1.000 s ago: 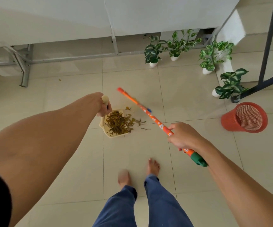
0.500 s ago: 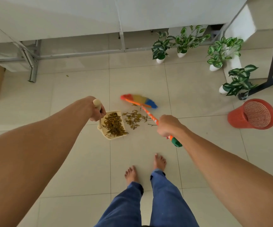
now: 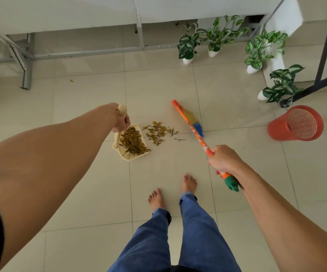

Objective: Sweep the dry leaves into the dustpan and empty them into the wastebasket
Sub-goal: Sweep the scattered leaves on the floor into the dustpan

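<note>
The left hand (image 3: 120, 121) gripped the upright cream handle of the dustpan (image 3: 128, 157), which sat on the tiled floor (image 3: 91, 193) holding a heap of dry leaves (image 3: 132, 142). Just right of its open edge lay loose leaves (image 3: 158, 132) and 1 small twig (image 3: 180, 139). Right of those, the broom (image 3: 195, 124) slanted down, its blurred yellow and blue bristles near the floor. The right hand (image 3: 225, 160) was wrapped round the orange shaft, just short of the green end cap. The red wastebasket (image 3: 276, 131) sat far right, well apart from the dustpan, near a potted plant (image 3: 280, 85)
</note>
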